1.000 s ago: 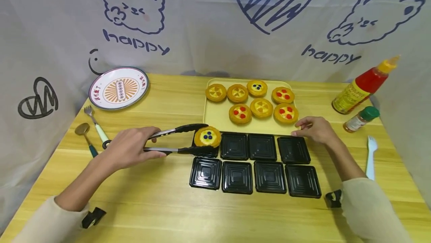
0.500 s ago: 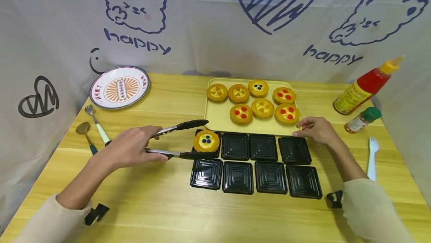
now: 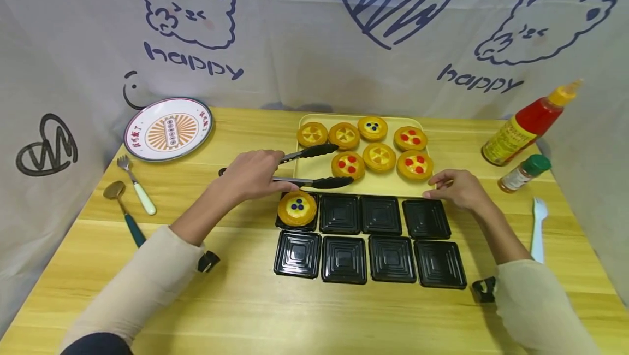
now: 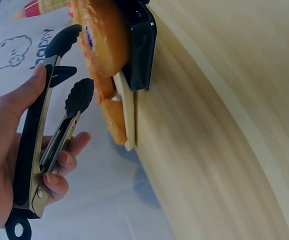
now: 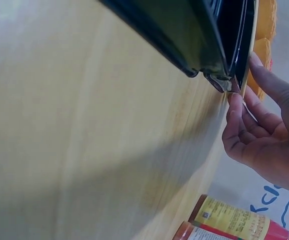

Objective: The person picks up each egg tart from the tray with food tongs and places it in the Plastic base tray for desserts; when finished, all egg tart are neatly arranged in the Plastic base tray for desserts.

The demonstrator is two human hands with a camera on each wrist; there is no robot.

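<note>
1. Nearest my head camera on the counter (image 3: 344, 317), on the near side of the yellow tray (image 3: 388, 185), I have a front row of four bare black bases (image 3: 344, 259).
2. To the right of the yellow tray, also toward me, lies a pale blue fork (image 3: 538, 229); well off to its left are a spoon (image 3: 134, 229) and a green-handled fork (image 3: 144, 197).
3. Along the yellow tray's near edge runs the second row of bases (image 3: 339, 214): three bare, the leftmost carrying a blue-dotted tart (image 3: 297, 208).
4. At the yellow tray's near right corner, my right grip (image 3: 457, 187) pinches the rim between thumb and finger.
5. At its left side, my left grip (image 3: 253, 175) is curled round the tongs (image 3: 333, 182). Their arms stand spread, clasping nothing, tips beside a red-dotted tart (image 3: 348, 165); I cannot tell whether they touch it.
6. That tart and six others sit on the yellow tray. I judge them light, with a fairly firm crust and a topping that could mark. I would take hold across opposite sides of the crust, low down, squeezing gently.
7. Beyond the yellow tray's right side stand a green-capped shaker (image 3: 523, 173) and a sauce bottle (image 3: 521, 130); off its far left is a plate (image 3: 191, 145).
</note>
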